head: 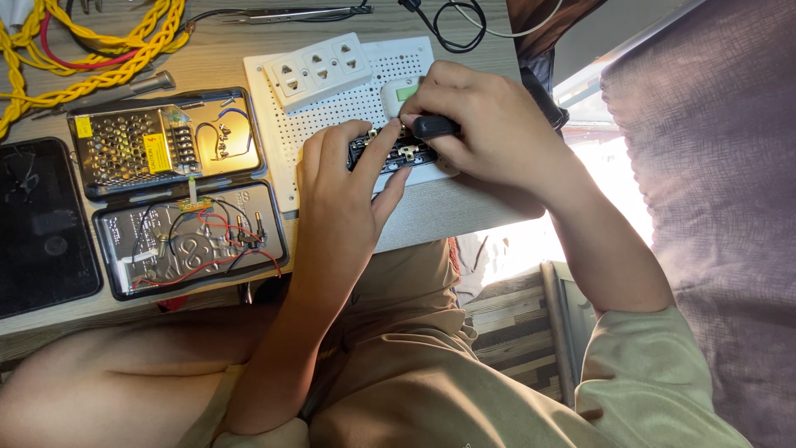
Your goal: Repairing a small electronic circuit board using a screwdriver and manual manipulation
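Black socket block (390,153): lies on the white pegboard (348,108) at the table's near edge, right under both hands, brass terminals facing up.
Left hand (340,199): rests flat over the near side of the block, fingers spread, index fingertip pressing down beside the terminals to keep the block from shifting.
Right hand (485,124): curled tight around the black handle of a screwdriver (435,126), thumb and fingers pinching it; the tip, hidden under the fingers, seems to meet a terminal just beyond the left index finger.
Step in hand: by the look of it, working a terminal screw while the other hand braces the block.
Next move calls for: steady downward pressure, the tip kept seated in the screw, the block held still.
Beyond the grip: a white three-outlet socket strip (322,70) and a small white switch (396,95).
Left of the grip: an open metal case (178,191) with a power supply and loose wires; yellow cable (99,41) farther off.
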